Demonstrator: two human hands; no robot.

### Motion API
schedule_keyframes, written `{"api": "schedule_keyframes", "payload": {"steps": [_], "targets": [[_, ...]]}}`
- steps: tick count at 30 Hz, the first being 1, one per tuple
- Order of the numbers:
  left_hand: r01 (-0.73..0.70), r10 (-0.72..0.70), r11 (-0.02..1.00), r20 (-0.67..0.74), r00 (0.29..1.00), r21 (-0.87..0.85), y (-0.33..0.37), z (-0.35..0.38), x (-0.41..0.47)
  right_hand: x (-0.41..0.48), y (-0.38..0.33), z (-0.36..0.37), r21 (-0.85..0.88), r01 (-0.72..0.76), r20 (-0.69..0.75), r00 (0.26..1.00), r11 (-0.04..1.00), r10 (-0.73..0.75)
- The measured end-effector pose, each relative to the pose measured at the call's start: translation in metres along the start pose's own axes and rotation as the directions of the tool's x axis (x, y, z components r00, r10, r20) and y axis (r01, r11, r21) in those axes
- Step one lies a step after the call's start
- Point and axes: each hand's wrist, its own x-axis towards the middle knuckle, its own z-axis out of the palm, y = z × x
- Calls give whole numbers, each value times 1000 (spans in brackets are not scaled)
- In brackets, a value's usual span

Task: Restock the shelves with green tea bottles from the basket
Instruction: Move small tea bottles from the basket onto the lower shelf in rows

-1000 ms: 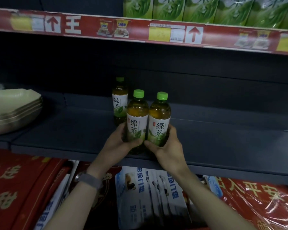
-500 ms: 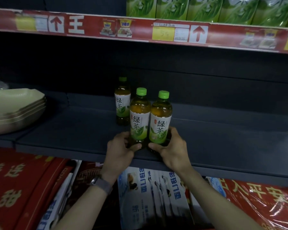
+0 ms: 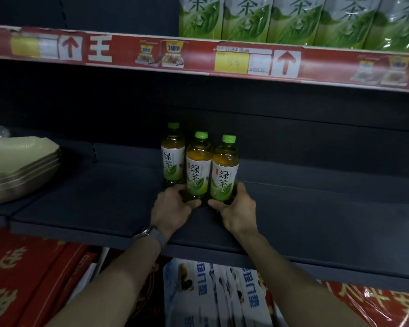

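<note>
Back bottle (image 3: 172, 159) stood on the shelf (image 3: 92, 204) mid-frame, left hand (image 3: 172, 207) wrapped round the middle bottle (image 3: 198, 171), right hand (image 3: 237, 210) round the right bottle (image 3: 224, 173), so restocking looked barely begun.

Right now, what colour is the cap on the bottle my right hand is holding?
Bright green cap on that bottle, clearest in the head view.

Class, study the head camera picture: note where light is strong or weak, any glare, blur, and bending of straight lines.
Head view: dim overall, the dark shelf nearly black at the back; the three green tea bottles lit, labels readable; glare on the plastic-wrapped red packs lower right; the red price strip curves slightly from wide-angle distortion; the stacked trays at the left edge look soft.
</note>
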Motion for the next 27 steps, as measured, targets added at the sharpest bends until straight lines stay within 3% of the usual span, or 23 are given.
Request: {"api": "schedule_keyframes", "payload": {"steps": [8, 15, 22, 27], "targets": [[1, 15, 971, -66, 998, 238, -3, 18, 21, 32, 7, 12, 16, -21, 2, 1000, 1000, 21], [-26, 70, 873, -73, 995, 488, 0, 26, 21, 39, 12, 21, 36, -20, -22, 1000, 999, 21], [-4, 35, 876, -56, 998, 482, 2, 25, 18, 38, 15, 20, -31, -76, 4, 997, 997, 77], [-5, 47, 853, -67, 997, 521, 4, 26, 18, 38, 16, 19, -69, -21, 11, 1000, 997, 21]]}}
